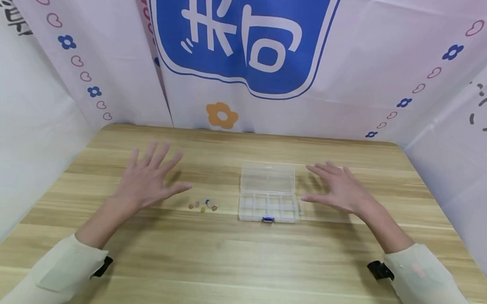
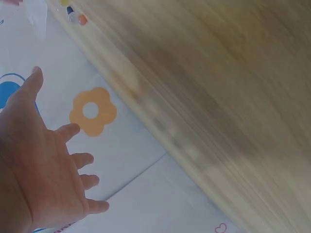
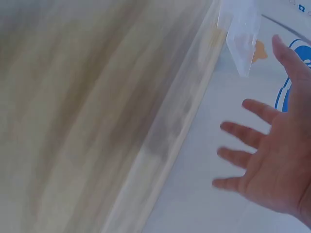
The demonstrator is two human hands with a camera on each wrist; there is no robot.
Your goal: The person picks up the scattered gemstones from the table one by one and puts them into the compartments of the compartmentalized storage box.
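My left hand [image 1: 146,182] hovers over the table with its fingers spread and holds nothing. Just right of its thumb lies a small group of colourful bead-like pieces [image 1: 203,210], among them orange, yellow and dark blue ones. A clear plastic compartment box [image 1: 247,218] stands at the middle of the table, its lid [image 1: 268,178] tipped back and a blue latch [image 1: 268,219] at the front. On the box's right side is my right hand [image 1: 343,189], also empty, fingers extended and apart. In the right wrist view the same hand [image 3: 277,155] shows its palm.
The wood-grain table [image 1: 239,268] runs back to a white cloth backdrop [image 1: 350,84] with a blue printed emblem and an orange flower. White cloth also hangs along both sides. Each wrist wears a black strap piece [image 1: 380,270] at the pale sleeve.
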